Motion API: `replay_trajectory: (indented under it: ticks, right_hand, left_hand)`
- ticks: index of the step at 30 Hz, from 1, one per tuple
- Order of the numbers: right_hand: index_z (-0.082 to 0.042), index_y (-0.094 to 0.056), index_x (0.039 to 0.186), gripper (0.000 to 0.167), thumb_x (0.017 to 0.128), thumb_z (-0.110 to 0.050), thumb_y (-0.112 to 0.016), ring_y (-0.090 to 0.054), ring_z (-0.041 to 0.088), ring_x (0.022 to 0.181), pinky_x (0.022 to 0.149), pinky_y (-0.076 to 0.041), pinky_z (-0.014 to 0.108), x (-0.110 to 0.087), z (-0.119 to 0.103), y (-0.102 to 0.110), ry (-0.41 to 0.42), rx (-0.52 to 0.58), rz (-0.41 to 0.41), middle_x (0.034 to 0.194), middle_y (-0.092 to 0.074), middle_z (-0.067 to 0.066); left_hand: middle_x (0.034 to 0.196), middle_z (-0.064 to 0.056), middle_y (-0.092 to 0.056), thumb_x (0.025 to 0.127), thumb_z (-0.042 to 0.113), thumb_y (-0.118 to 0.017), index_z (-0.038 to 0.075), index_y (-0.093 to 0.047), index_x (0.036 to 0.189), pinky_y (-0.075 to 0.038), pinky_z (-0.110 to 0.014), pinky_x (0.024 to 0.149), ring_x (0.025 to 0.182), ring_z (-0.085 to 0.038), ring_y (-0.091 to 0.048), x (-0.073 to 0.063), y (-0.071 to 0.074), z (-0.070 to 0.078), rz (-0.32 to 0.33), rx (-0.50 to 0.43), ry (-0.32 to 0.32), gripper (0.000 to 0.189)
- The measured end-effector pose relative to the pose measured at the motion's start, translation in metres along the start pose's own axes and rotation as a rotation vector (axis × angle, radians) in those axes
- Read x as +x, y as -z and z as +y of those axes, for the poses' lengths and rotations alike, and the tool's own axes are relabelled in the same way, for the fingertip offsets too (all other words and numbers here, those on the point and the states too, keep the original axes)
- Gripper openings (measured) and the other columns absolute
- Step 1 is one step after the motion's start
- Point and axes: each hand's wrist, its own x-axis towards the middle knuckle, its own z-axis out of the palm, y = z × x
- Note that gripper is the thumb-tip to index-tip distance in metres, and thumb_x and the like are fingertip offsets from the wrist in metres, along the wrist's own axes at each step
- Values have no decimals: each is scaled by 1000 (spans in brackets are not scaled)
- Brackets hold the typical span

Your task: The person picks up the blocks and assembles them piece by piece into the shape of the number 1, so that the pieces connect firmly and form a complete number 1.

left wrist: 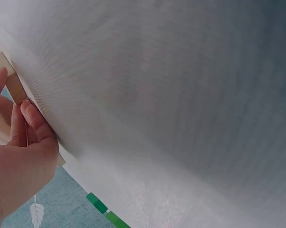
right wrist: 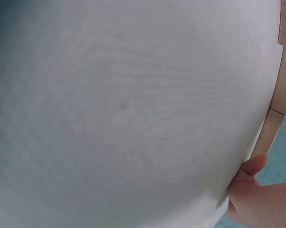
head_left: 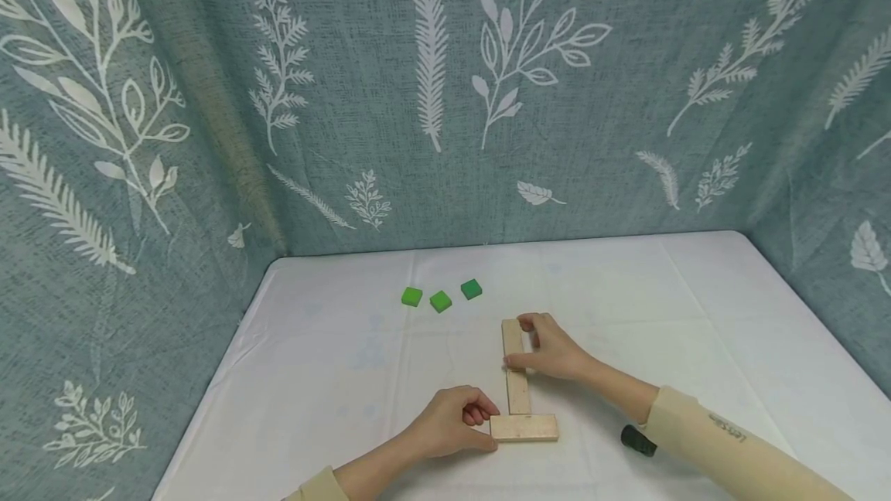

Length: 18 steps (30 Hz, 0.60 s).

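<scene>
The left grip [head_left: 451, 425] is clamped on the crosswise block [head_left: 525, 428]. The right grip [head_left: 554, 349], partly hidden, seems to pinch the far block [head_left: 512, 337].

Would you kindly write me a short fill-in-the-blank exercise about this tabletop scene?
1. The number of small green blocks on the white tablecloth is ____.
2. The right hand grips the far wooden block, while the left hand holds the ____ end of the crosswise wooden block.
3. The small cylindrical item beside the right sleeve is coloured ____.

Missing words: three; left; black.
</scene>
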Motion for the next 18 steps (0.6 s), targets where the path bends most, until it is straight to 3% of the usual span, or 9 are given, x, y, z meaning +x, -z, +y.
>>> replay_trajectory:
  ticks: [9, 18]
  right_hand:
    - [7, -44, 136, 68, 85, -23, -77, -44, 19, 88, 69, -40, 31, -2, 2, 2, 61, 12, 0, 117, -49, 14]
    - [7, -44, 136, 69, 84, -24, -77, -44, 19, 88, 69, -40, 30, -4, -1, 3, 46, -1, -1, 116, -50, 13]
  left_hand:
    - [77, 3, -56, 68, 4, -86, 7, -69, 92, -43, -18, 65, 71, -6, -50, -1, 0, 0, 4, 0, 1, 30]
    - [77, 4, -56, 68, 5, -87, 8, -69, 92, -43, -18, 66, 71, -5, -50, 0, 0, 0, 4, 2, -6, 30]
